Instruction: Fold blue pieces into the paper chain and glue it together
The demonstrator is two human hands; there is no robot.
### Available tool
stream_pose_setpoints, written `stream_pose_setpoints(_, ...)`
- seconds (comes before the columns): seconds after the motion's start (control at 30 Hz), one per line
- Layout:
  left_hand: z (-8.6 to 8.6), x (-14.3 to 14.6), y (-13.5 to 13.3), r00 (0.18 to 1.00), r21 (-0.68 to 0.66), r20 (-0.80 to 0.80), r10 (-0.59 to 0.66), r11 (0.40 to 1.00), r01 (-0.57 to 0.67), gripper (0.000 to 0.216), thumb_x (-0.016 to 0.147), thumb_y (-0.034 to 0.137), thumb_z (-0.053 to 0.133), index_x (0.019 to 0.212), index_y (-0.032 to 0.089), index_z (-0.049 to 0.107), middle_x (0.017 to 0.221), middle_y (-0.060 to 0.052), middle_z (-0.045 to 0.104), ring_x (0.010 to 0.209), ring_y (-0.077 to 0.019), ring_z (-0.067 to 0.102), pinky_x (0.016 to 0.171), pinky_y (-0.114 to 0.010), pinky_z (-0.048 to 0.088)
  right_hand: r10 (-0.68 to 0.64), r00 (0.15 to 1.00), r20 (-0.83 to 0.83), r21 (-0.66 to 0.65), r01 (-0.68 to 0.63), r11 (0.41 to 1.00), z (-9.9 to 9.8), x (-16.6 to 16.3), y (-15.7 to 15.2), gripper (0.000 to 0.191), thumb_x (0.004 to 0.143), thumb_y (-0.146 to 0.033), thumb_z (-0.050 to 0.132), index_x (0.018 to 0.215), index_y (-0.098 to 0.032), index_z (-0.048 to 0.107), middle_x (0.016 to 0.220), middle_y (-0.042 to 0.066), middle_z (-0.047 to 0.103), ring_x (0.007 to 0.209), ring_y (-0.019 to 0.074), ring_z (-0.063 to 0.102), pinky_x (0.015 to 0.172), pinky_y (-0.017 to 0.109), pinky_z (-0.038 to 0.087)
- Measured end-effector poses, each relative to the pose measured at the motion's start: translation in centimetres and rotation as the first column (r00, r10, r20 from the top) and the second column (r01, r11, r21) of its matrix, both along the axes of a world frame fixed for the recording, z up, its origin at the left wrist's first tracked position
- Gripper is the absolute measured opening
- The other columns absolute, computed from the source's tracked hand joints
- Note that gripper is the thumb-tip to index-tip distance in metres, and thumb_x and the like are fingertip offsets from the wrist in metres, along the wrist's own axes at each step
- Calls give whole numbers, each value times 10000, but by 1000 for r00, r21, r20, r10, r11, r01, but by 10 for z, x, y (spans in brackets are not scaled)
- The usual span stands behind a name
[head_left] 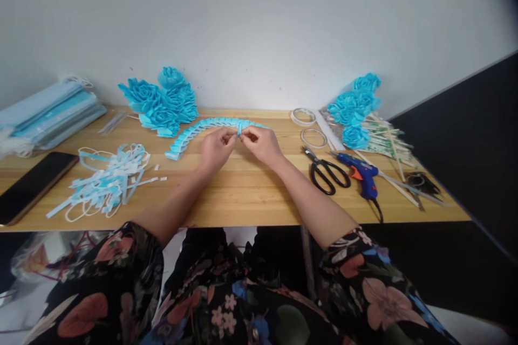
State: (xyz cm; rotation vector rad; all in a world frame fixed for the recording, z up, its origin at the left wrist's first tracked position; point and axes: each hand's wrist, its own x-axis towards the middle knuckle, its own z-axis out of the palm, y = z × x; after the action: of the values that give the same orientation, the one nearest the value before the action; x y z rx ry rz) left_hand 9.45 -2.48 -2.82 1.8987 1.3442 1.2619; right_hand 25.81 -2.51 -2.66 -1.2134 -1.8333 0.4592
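My left hand (217, 146) and my right hand (262, 144) meet above the middle of the table, fingers pinched. Between their fingertips is a small folded piece of blue fabric (239, 128), each hand gripping one side. Just behind the hands, a curved row of folded blue fabric pieces (190, 133) lies on the wood; my hands hide part of it. Blue fabric roses (164, 105) are bunched at the back left. More blue roses (354, 105) sit at the back right beside green-and-white stems (390, 140).
On the wooden table (243, 199), scissors (324, 170), a blue glue gun (364, 172) and tape rolls (303, 116) lie right. Cut strips and ear loops (107, 180), a phone (34, 186) and stacked face masks (52, 110) are left. A wall (259, 32) rises behind.
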Motion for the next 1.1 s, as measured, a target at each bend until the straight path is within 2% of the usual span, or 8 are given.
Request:
stream_pose_setpoints(0.67, 1, -1, 0, 998, -6, 59, -19, 1000, 20, 179, 805, 320, 595, 752, 175, 687, 649, 6, 614, 605, -122, 480, 586, -251, 357, 13, 1000, -3, 7, -12, 1000, 0, 0, -1, 132, 828, -244, 557, 716, -210, 618, 704, 11, 638, 663, 147, 527, 671, 273, 397)
stream_pose_setpoints(1.1, 6, 0, -1, 1000, 42, -1, 0, 999, 0, 193, 799, 293, 538, 674, 175, 625, 609, 11, 575, 614, -124, 470, 586, -249, 355, 18, 1000, 23, 48, -20, 999, -2, 0, 0, 131, 826, -228, 564, 712, -196, 621, 690, 1, 638, 644, 129, 531, 658, 253, 392)
